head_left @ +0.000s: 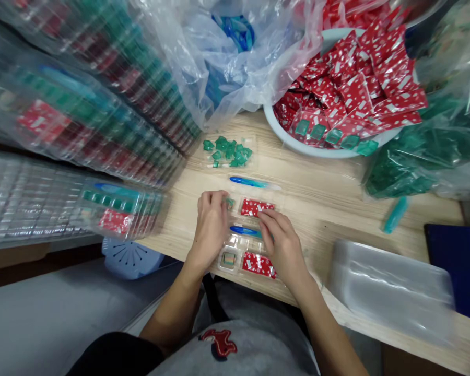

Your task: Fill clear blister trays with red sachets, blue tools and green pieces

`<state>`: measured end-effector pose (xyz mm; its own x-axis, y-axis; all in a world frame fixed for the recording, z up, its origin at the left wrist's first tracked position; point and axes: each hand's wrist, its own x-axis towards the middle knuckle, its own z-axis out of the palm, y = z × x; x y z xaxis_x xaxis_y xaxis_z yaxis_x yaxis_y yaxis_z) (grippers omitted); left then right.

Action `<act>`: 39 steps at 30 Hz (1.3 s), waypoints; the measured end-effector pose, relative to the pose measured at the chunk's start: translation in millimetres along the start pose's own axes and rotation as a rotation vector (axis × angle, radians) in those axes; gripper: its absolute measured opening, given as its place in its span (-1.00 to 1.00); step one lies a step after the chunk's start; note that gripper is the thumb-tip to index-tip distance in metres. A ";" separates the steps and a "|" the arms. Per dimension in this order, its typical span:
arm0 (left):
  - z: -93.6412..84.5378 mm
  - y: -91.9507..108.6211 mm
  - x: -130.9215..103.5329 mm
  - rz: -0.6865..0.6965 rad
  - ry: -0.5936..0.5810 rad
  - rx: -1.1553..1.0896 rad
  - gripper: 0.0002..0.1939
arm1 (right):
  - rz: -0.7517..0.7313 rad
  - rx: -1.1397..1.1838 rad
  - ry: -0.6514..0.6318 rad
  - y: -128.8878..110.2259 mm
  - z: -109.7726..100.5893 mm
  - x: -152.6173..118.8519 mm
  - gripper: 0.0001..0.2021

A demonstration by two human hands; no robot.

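Observation:
Two clear plastic trays lie one behind the other on the wooden table. In the farther tray are a blue pen-like stick (253, 182) and a red patterned packet (257, 207). My left hand (212, 224) has its fingers curled at the left end of that tray, by a small green piece (230, 203); what its fingertips hold is hidden. My right hand (280, 240) touches the right end of the packet with bent fingers. The nearer tray holds another blue stick (245, 231), a red packet (259, 264) and a small striped block (228, 259).
Green pieces (231, 150) sit behind the trays. A white basin (321, 151) of red packets and plastic bags stand at the back. Filled trays (113, 209) are stacked at left. Clear trays (391, 287) and a dark blue object (454, 266) lie at right.

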<state>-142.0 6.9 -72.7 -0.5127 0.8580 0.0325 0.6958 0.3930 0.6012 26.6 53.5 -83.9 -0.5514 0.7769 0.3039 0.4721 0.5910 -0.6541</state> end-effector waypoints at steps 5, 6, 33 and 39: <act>-8.2 -9.5 0.5 0.112 -0.099 -0.048 -0.83 | 0.011 0.032 -0.025 0.9 -1.6 -1.6 -0.72; -9.3 -10.8 0.8 0.135 -0.112 -0.039 -0.83 | 0.018 0.043 -0.033 1.1 -2.0 -1.8 -0.72; -3.7 -17.0 19.5 0.042 -0.164 -0.077 -0.91 | 0.127 0.250 -0.017 4.9 -5.7 -5.5 -0.75; -23.5 -0.4 3.4 -0.033 -0.019 -0.293 -0.88 | 0.177 0.263 0.194 -19.9 -30.5 -13.3 -0.71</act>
<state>-155.8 1.9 -54.0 -0.5212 0.8534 -0.0040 0.5029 0.3109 0.8065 45.6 38.0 -53.7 -0.3246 0.9037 0.2792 0.3419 0.3873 -0.8562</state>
